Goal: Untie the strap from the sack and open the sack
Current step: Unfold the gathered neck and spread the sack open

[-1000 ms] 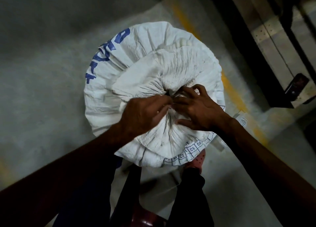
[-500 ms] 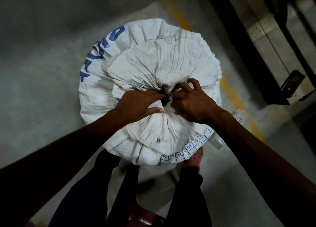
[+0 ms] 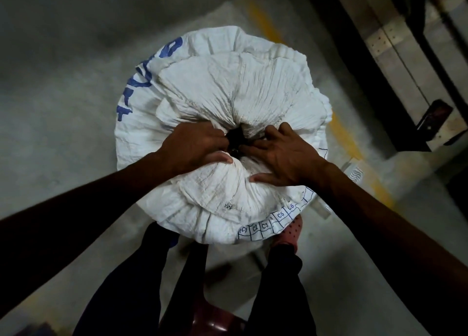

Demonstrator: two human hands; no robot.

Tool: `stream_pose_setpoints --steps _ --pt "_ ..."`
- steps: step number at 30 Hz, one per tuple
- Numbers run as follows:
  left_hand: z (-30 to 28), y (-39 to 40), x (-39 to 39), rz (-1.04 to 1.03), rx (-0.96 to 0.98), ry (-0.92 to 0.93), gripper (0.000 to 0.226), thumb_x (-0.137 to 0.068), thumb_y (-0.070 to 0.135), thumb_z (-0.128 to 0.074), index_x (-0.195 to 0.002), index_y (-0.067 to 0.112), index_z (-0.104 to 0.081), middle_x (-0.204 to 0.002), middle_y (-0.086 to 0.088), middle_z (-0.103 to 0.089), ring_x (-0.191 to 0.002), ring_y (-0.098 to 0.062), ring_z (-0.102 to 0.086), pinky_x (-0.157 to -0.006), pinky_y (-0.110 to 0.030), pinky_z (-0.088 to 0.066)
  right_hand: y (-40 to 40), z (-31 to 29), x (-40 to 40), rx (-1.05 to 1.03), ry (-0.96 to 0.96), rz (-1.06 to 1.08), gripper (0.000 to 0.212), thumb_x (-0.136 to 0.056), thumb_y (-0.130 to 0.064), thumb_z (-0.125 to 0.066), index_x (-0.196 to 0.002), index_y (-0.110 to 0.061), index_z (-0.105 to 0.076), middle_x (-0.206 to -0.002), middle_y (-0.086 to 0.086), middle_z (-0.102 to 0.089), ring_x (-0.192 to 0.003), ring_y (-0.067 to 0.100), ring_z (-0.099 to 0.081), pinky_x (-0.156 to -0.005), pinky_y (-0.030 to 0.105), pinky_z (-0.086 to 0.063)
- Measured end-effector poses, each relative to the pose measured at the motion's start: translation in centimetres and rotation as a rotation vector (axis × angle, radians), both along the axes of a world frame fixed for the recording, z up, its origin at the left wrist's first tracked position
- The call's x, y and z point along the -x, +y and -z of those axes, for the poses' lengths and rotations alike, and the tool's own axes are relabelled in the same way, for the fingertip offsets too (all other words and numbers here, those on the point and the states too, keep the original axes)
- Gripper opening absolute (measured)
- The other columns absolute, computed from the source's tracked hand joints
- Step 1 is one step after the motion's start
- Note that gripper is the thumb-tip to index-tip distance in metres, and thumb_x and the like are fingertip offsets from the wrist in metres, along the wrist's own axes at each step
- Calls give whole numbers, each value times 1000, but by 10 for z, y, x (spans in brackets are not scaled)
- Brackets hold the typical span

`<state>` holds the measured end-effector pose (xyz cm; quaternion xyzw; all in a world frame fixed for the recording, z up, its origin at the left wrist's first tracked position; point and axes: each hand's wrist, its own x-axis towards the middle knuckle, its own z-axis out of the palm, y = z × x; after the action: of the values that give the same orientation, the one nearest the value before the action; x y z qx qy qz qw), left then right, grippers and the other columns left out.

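Observation:
A full white woven sack [image 3: 222, 87] with blue lettering stands on the floor right in front of me, its top gathered into a tight neck at the middle. A dark strap [image 3: 236, 136] is wound around that neck and shows only between my fingers. My left hand [image 3: 192, 151] closes on the gathered cloth and the strap from the left, thumb pressed on the fabric. My right hand [image 3: 283, 156] comes in from the right, its fingertips on the strap and its thumb spread flat on the sack.
Grey concrete floor with a yellow painted line [image 3: 344, 138] runs past the sack's right side. A dark metal frame with pale panels [image 3: 395, 47] stands at the upper right. My dark trouser legs and a pink perforated shoe [image 3: 291, 232] are just below the sack.
Both hands have stayed at the neck; their fingers have parted slightly, exposing more of the dark strap between them. My view has drifted a little, so the sack sits lower in the frame.

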<state>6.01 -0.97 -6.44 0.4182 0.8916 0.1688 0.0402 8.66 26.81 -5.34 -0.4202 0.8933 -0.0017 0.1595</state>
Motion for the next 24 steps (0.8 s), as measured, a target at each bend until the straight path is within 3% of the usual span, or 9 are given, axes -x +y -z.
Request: stream_pose_setpoints --steps 4,8,11,15,17,19,21,24 --pt "-9 -9 1 -15 -61 7 33 -95 55 -70 -91 22 -75 -79 0 -68 -83 -25 -59 -62 -36 -46 -5 -7 4 4 -19 -39 59 -90 -68 -57 -132 -26 -64 -110 -3 -72 -100 27 -43 -80 42 -28" --pt "-17 -17 -1 19 -36 36 37 -95 58 -68 -90 21 -76 -76 -6 -60 -79 -26 -59 -67 -36 -37 -9 -15 5 104 33 -112 17 -84 -31 -75 -91 -19 -66 -82 2 -67 -90 32 -56 -75 43 -31" --pt "-22 -24 0 61 12 94 37 -93 58 -70 -91 22 -75 -70 -4 -58 -76 -23 -56 -68 -36 -36 -9 -16 4 109 18 -131 10 -85 -17 -74 -87 -20 -64 -73 2 -64 -85 32 -57 -74 44 -36" --pt "-28 -39 4 80 98 109 45 -94 63 -64 -109 23 -79 -59 -9 -59 -58 -30 -61 -64 -35 -41 -5 -19 5 17 -18 -158 8 -83 -19 -73 -89 -23 -68 -78 -2 -65 -89 29 -56 -76 42 -37" --pt "-31 -46 7 61 140 91 56 -94 67 -54 -125 25 -76 -57 -12 -60 -52 -33 -58 -62 -35 -45 -2 -20 4 -34 -20 -177 10 -85 -24 -68 -94 -25 -72 -86 -4 -64 -93 26 -54 -79 42 -36" --pt "-32 -50 8 39 168 79 67 -94 72 -44 -137 27 -69 -54 -13 -60 -49 -34 -58 -61 -35 -46 1 -23 2 -18 -44 -185 5 -83 -24 -69 -88 -23 -71 -90 -2 -64 -93 26 -54 -78 42 -37" --pt "-32 -52 9 11 170 62 75 -95 78 -33 -142 28 -64 -52 -12 -60 -49 -34 -60 -59 -34 -45 1 -28 -1 -4 -79 -186 5 -79 -23 -70 -79 -21 -65 -88 0 -66 -92 28 -55 -77 43 -39" --pt "-30 -52 8 -25 162 29 86 -94 85 -19 -148 30 -57 -51 -13 -61 -49 -34 -62 -56 -33 -44 -1 -34 -5 -2 -108 -172 7 -78 -27 -61 -82 -22 -64 -78 -2 -68 -93 27 -54 -80 43 -39"
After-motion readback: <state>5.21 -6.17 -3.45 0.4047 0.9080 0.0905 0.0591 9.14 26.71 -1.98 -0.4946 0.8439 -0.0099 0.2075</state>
